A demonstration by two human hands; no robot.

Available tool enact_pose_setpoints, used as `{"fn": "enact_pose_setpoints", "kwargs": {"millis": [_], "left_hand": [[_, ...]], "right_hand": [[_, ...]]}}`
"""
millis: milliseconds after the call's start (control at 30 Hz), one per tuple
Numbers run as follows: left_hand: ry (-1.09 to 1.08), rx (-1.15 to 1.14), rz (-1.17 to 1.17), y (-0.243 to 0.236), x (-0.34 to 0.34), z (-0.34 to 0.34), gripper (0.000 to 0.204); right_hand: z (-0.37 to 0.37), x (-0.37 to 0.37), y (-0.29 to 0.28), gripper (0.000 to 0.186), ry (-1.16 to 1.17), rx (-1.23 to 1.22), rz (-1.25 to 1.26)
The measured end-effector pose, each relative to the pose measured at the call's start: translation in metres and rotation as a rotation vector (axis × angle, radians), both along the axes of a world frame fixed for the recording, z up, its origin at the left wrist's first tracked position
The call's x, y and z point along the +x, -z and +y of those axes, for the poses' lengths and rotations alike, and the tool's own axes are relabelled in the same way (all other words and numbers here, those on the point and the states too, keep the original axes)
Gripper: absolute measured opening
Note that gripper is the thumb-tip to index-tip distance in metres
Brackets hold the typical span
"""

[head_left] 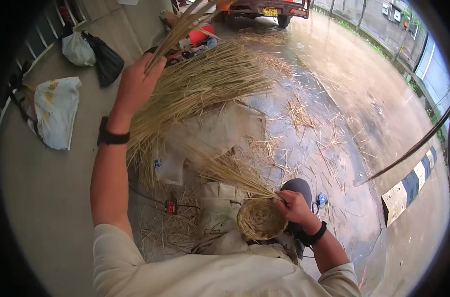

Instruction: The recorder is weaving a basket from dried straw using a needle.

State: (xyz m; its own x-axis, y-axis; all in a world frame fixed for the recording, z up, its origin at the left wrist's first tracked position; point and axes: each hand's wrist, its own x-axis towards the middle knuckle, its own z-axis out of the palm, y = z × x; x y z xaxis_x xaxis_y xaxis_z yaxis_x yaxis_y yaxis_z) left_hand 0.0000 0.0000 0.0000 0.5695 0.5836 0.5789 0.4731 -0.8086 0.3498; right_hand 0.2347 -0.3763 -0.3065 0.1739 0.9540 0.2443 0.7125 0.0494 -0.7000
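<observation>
Head view: left hand (pixel 142 81) holds stalks (pixel 178 38) high.

- Straw pile (pixel 210 74) blocks right of left hand (pixel 142 80)
- Straw bundle (pixel 247 180) bars forward-left of right hand (pixel 296 208)
- Room rightward there, past tape measure (pixel 322 199)
- Black bag (pixel 108 60) limits room left of left hand

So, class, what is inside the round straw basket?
Only tan inner surface shows in the basket; the right hand covers its upper right edge, hiding what lies there.

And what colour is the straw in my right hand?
The straw is pale yellow, in the head view.
</observation>
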Motion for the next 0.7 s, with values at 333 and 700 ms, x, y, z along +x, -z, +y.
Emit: {"fn": "enact_pose_setpoints", "kwargs": {"millis": [333,700], "left_hand": [[0.327,0.055,0.342,0.151,-0.088,-0.153,0.028],[0.188,-0.461,0.343,0.256,-0.103,-0.234,0.036]], "right_hand": [[0.021,-0.048,-0.017,0.027,-0.106,0.056,-0.406],[0.028,-0.025,0.011,0.018,-0.106,0.045,0.278]]}}
